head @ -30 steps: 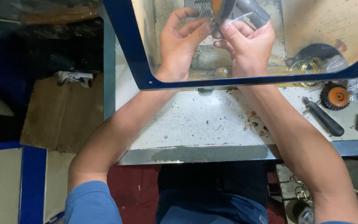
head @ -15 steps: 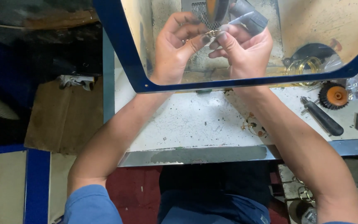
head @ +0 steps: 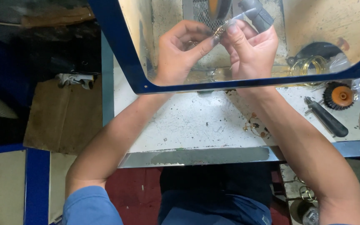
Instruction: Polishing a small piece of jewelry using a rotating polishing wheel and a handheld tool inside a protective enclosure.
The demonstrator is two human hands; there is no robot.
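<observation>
Hands have drifted slightly rightward since a moment ago: our left hand (head: 180,54) and right hand (head: 251,50) both pinch the small metal piece (head: 221,30) behind the shield (head: 246,83).

A black-handled tool (head: 328,121) lies beside an orange-centred brush wheel (head: 338,95) on the white worktable (head: 188,125).

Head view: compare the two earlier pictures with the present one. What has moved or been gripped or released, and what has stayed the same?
Little has changed. The left hand and right hand still pinch the same small shiny piece between their fingertips behind the blue-framed shield, working it slightly closer together. Nothing was picked up or let go. The black-handled tool and orange-centred brush wheel lie where they were.
</observation>
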